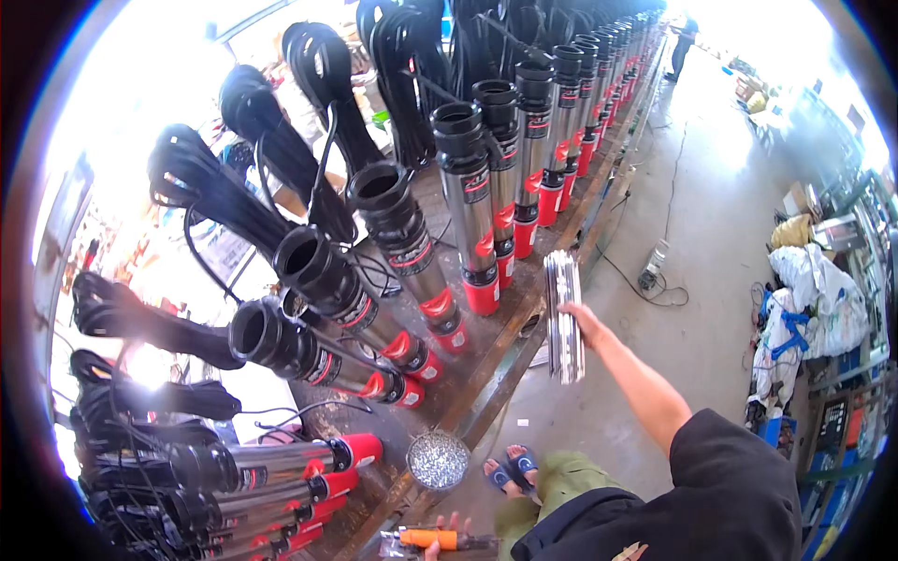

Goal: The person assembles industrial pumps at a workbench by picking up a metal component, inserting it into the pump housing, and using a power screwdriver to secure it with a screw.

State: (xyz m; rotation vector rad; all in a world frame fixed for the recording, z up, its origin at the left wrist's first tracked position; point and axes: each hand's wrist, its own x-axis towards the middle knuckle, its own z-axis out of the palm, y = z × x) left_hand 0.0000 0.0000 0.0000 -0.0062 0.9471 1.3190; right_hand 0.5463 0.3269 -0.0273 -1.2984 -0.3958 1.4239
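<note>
Bright workshop, long bench point(488, 344) lined with submersible pumps point(465, 201) that look mostly assembled, cable coils point(323, 103) behind. Right hand point(582, 323) has its fingers closed round a bundle of metal strips point(561, 280) just past the bench's aisle edge, so those look unfitted. Left hand point(455, 522) seems wrapped round an orange screwdriver point(428, 539); bowl of screws point(438, 460) sits by that edge. Can't tell if any pump's finished.

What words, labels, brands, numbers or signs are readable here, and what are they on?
Nothing I can quote.
Black labels on the steel submersible pumps: pale and red marks, too small and blurred to read reliably.
Metal strips in the right hand: no readable lettering.
Orange-handled tool in the left hand: no readable lettering.
</note>
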